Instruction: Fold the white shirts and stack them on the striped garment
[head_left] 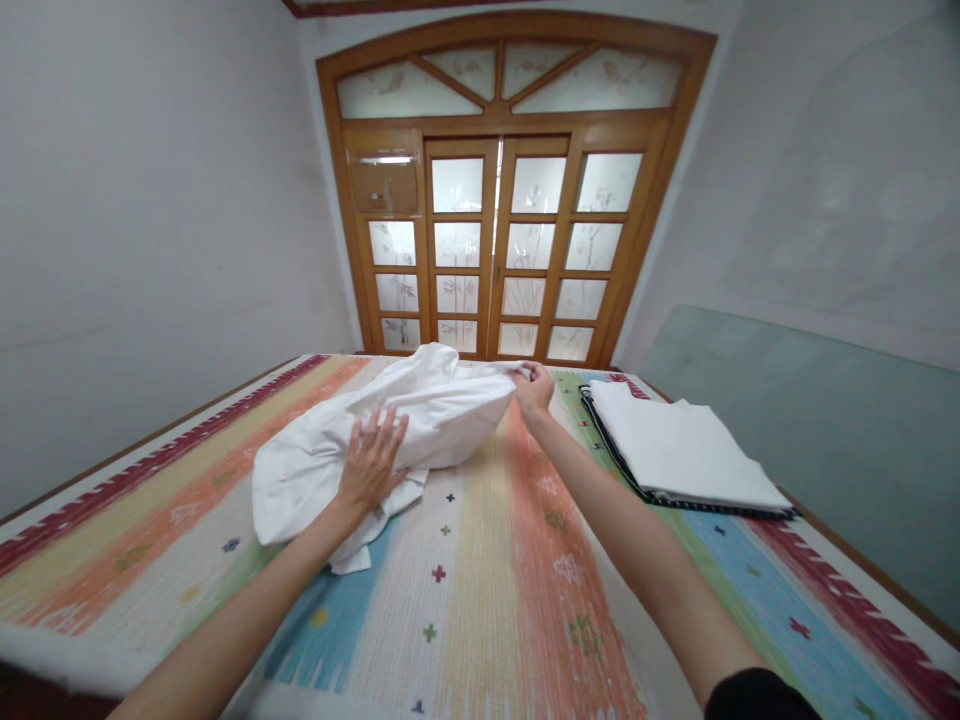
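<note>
While the white cloth (450, 410) is angled lengthwise toward far right, its tip is pinched by the right hand (534, 388). Its near-left part is covered by the spread left hand (370, 465).

White cloth (442, 415) — rumpled, loosely bunched — lies on striped cover (484, 560).

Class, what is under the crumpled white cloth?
The striped cover shows along the near edge of the crumpled white cloth; whatever lies directly beneath is covered and cannot be seen.
</note>
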